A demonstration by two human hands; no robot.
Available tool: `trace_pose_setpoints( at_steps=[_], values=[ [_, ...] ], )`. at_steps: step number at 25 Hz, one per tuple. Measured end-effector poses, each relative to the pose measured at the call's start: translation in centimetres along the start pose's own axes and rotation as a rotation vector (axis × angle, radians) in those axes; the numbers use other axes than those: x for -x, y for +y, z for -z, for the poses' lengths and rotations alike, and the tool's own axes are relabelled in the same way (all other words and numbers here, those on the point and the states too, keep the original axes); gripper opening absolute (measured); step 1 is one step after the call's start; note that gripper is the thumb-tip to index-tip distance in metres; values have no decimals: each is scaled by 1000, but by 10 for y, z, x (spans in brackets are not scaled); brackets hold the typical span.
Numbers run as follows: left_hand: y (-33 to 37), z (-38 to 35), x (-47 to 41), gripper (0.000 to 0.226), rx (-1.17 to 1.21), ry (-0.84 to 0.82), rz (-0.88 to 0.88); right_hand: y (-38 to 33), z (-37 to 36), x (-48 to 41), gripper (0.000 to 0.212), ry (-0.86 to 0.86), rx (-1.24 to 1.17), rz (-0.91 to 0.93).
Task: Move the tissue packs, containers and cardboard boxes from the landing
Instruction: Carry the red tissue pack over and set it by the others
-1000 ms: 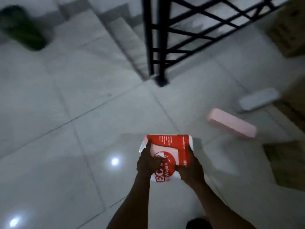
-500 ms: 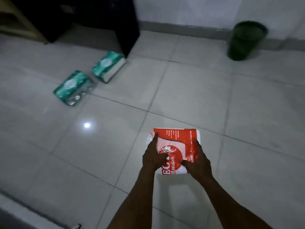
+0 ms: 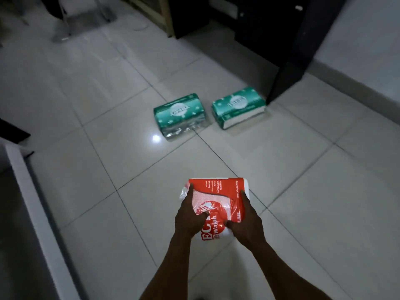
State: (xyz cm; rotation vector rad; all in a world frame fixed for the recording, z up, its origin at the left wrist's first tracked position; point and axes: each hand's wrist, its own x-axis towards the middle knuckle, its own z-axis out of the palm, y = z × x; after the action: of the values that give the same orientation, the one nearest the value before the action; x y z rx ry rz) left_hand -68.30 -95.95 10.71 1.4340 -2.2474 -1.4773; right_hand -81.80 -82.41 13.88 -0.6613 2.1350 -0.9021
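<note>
Clamped on the red tissue pack [image 3: 216, 202] from both sides: left hand [image 3: 190, 219] curled round its left edge, thumb pressed on the top face; right hand [image 3: 246, 221] mirrored on the right edge. Held in the air above the tiled floor [image 3: 97, 169], on the near side of the left green tissue pack [image 3: 180, 114] and right green tissue pack [image 3: 238, 107], lying just beside each other by the foot of a dark cabinet [image 3: 287, 79]. Probably best to carry level, squeeze the paper block rather than the loose film, lower flat next to the green pair, and let go only once seated on the tile.
</note>
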Motion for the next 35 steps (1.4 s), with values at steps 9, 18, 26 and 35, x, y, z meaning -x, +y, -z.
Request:
trace_pose_setpoints(
  at_steps=[9, 18, 26, 35],
  values=[
    [-24, 101, -227, 92, 150, 132, 6, -103, -73, -249, 94, -88, 59, 29],
    [-32, 107, -336, 73, 31, 264, 147, -137, -126, -356, 106, -216, 38, -199],
    [22, 43, -290, 76, -134, 8, -46, -67, -28, -273, 92, 95, -134, -474],
    [157, -170, -51, 73, -207, -464, -363, 82, 158, 32, 87, 629, -405, -678]
  ],
)
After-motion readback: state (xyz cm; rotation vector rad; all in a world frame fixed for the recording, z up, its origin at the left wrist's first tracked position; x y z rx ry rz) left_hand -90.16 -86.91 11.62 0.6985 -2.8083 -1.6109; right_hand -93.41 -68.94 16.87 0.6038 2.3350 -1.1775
